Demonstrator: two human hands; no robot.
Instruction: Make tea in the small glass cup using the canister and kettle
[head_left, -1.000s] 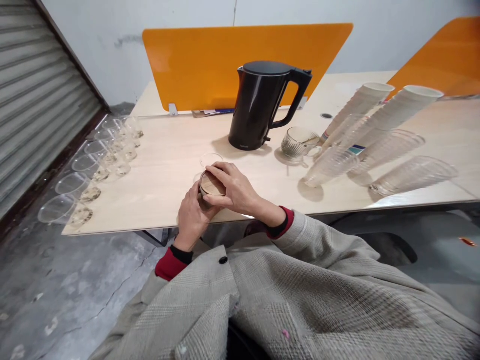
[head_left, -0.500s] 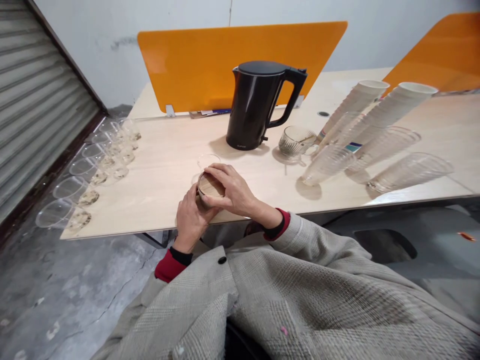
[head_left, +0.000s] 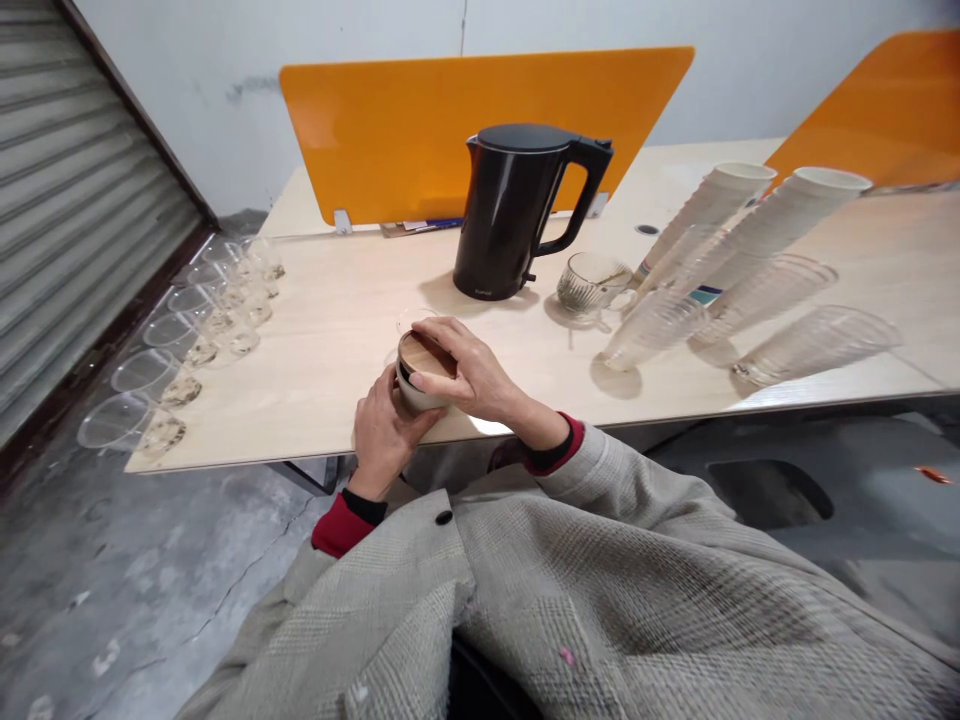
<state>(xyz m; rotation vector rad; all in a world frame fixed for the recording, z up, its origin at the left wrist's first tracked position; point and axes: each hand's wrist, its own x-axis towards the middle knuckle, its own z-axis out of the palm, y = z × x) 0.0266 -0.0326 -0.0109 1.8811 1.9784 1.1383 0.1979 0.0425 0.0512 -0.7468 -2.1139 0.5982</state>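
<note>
Near the table's front edge, my left hand (head_left: pixel 382 428) wraps round the side of a small pale jar (head_left: pixel 414 398). My right hand (head_left: pixel 480 378) grips the jar's round wooden lid (head_left: pixel 421 356), thumb at its near edge and fingers over the far one. The lid sits tilted, with a dark band showing between it and the jar's rim. What the jar holds is hidden. Just behind my fingers stands a clear plastic cup (head_left: pixel 407 318), mostly covered by my right hand.
A black electric kettle (head_left: pixel 501 215) stands before an orange divider (head_left: pixel 375 130). To its right are a ribbed glass cup (head_left: pixel 585 285), stacked paper cups (head_left: pixel 795 215) and stacked clear cups (head_left: pixel 817 340). Clear cups (head_left: pixel 146 375) with dark bits inside line the table's left edge.
My right hand has raised the wooden lid at one side, so more of the pale jar shows beneath it. My left hand still holds the jar in about the same spot.
</note>
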